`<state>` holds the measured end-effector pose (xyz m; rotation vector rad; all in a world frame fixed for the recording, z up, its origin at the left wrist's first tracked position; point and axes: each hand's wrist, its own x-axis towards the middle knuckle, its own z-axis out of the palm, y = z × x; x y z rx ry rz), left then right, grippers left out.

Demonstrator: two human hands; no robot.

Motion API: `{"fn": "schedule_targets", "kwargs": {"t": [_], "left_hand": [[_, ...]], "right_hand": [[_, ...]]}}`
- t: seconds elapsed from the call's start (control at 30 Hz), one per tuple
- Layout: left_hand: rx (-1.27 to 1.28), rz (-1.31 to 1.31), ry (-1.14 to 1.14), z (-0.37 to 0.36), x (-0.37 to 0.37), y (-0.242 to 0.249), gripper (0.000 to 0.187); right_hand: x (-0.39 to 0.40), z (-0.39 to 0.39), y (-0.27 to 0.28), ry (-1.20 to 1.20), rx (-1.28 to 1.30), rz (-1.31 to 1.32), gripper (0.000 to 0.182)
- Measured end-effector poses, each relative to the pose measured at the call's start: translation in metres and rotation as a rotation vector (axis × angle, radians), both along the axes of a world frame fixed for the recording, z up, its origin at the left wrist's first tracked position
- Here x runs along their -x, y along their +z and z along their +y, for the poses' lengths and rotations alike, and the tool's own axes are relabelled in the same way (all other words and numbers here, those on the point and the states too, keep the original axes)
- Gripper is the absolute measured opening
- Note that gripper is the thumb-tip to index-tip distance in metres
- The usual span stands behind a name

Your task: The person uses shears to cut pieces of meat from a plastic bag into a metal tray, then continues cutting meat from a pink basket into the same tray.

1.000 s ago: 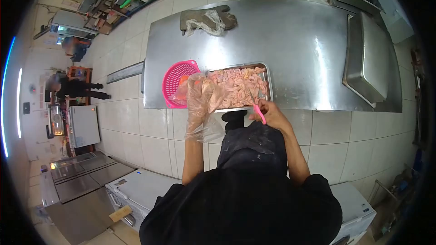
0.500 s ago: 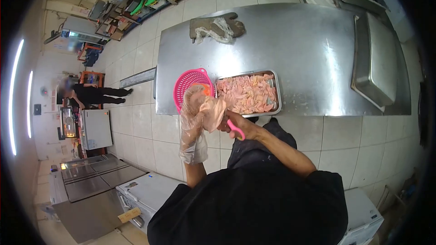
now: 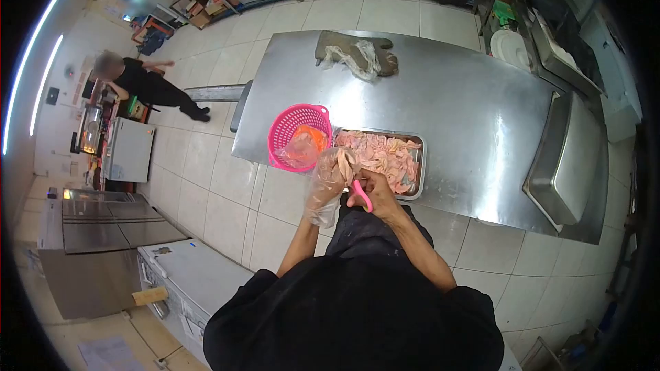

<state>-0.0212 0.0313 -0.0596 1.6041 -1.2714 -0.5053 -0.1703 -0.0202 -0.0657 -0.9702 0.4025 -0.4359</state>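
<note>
My left hand (image 3: 328, 177), in a loose clear plastic glove, holds a piece of pale raw meat (image 3: 346, 159) at the near edge of the steel table. Right beside it, my right hand (image 3: 375, 191) grips pink-handled scissors (image 3: 361, 194) against that piece. A steel tray (image 3: 420, 168) full of pale pink raw meat lies just beyond both hands. A pink plastic colander (image 3: 297, 124) with orange-pink pieces inside stands to the tray's left.
The steel table (image 3: 454, 96) carries a brown oven mitt with crumpled plastic (image 3: 357, 51) at its far edge and an upturned steel pan (image 3: 567, 158) at right. Another person (image 3: 141, 82) stands far left by shelves. A white chest freezer (image 3: 185, 282) sits near left.
My hands have come down from in front of the colander to the tray's near edge and closed together on the meat. The view has shifted, so the table sits lower right.
</note>
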Motion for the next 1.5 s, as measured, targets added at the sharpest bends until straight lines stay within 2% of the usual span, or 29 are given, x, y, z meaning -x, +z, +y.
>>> {"fn": "schedule_targets", "kwargs": {"t": [0.03, 0.07, 0.13, 0.3, 0.4, 0.5, 0.63, 0.7, 0.83, 0.9, 1.0, 1.07, 1.13, 1.23, 1.33, 1.43, 1.5], "left_hand": [[-0.006, 0.022, 0.032, 0.003, -0.003, -0.012, 0.01], [0.038, -0.245, 0.043, 0.003, -0.006, -0.025, 0.01], [0.082, -0.483, 0.017, -0.004, -0.002, -0.014, 0.01], [0.002, -0.387, -0.164, -0.01, -0.006, 0.027, 0.012], [0.088, -0.43, -0.137, -0.01, 0.002, 0.045, 0.004], [0.22, -0.486, -0.04, -0.011, -0.005, 0.01, 0.01], [0.137, -0.422, -0.152, -0.008, -0.012, -0.009, 0.026], [0.053, -0.345, -0.194, -0.006, -0.014, -0.01, 0.034], [0.181, -0.473, -0.104, -0.004, -0.011, -0.007, 0.035], [0.31, -0.523, -0.002, -0.004, -0.008, -0.013, 0.035], [0.062, -0.518, -0.264, -0.014, -0.02, -0.005, 0.036], [0.134, -0.524, -0.198, -0.013, -0.024, -0.029, 0.039], [0.181, -0.526, -0.15, -0.014, -0.019, -0.019, 0.04], [0.182, -0.501, -0.119, -0.009, -0.013, -0.008, 0.04], [0.162, -0.516, -0.13, -0.009, -0.019, -0.028, 0.039], [0.187, -0.587, -0.146, -0.007, -0.022, -0.044, 0.039], [0.219, -0.55, -0.111, -0.004, -0.021, -0.044, 0.039]], "right_hand": [[0.002, 0.002, -0.002, 0.008, 0.04, 0.046, 0.046], [0.002, 0.006, -0.001, -0.055, 0.052, 0.071, 0.044], [-0.001, 0.01, 0.003, -0.136, 0.077, 0.023, 0.044], [0.001, 0.008, 0.015, -0.157, 0.017, -0.051, 0.041], [0.0, 0.011, 0.011, -0.172, 0.007, 0.057, 0.04], [-0.003, 0.015, 0.007, -0.252, 0.038, 0.06, 0.039], [-0.006, 0.009, 0.015, -0.321, -0.118, -0.077, 0.038], [-0.007, 0.011, 0.009, -0.313, -0.092, -0.058, 0.037], [-0.005, 0.012, 0.005, -0.313, 0.05, -0.036, 0.036], [-0.005, 0.012, 0.013, -0.323, 0.017, -0.031, 0.035], [-0.006, 0.005, 0.022, -0.352, -0.025, -0.064, 0.034], [-0.005, 0.004, 0.019, -0.351, 0.001, -0.034, 0.033], [-0.003, 0.004, 0.005, -0.322, 0.092, 0.062, 0.031], [-0.005, 0.008, -0.003, -0.356, 0.087, 0.101, 0.027], [-0.006, 0.004, 0.008, -0.355, -0.024, -0.078, 0.022], [-0.005, 0.0, 0.002, -0.325, -0.115, -0.007, 0.02], [-0.003, 0.002, -0.009, -0.287, -0.005, 0.068, 0.022]]}}
